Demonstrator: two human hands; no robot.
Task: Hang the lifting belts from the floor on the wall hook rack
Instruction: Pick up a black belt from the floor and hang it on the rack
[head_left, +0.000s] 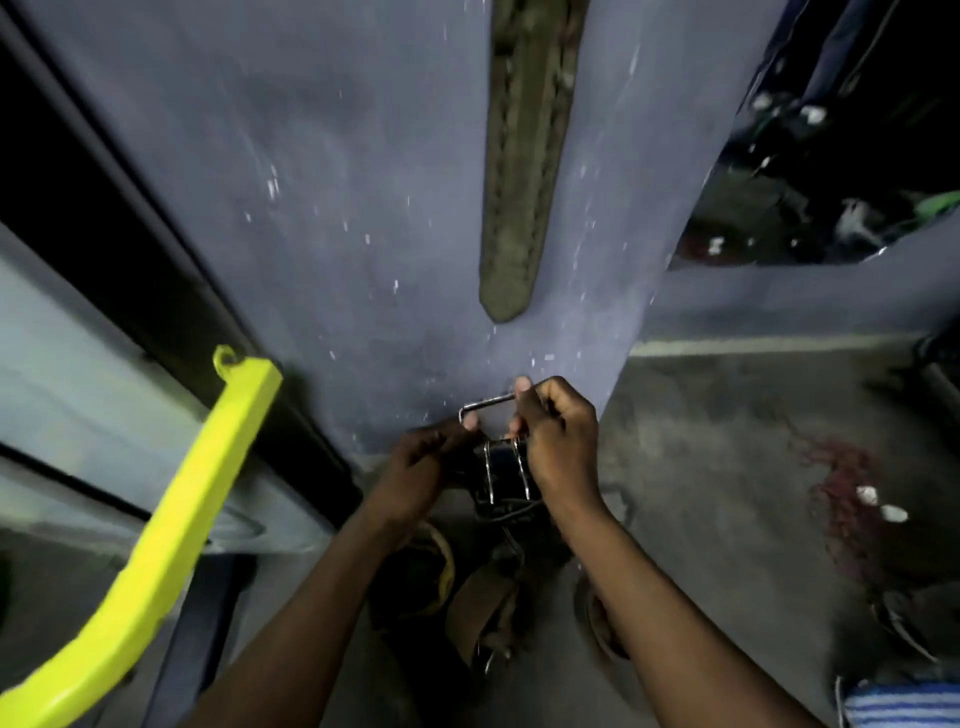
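Holding a black belt (501, 475) at lower centre, the left hand (421, 467) grips its strap and the right hand (558, 436) pinches its metal buckle (488, 402) (a brown belt (524, 182) hangs above).

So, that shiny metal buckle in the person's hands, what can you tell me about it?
The buckle is a shiny, silvery wire frame, roughly rectangular, with two long prongs, joined to a dark belt. The left hand pinches its lower left corner, and the right hand grips its right side. It is held close in front of the blue-grey wall, above more belts lying on the floor.
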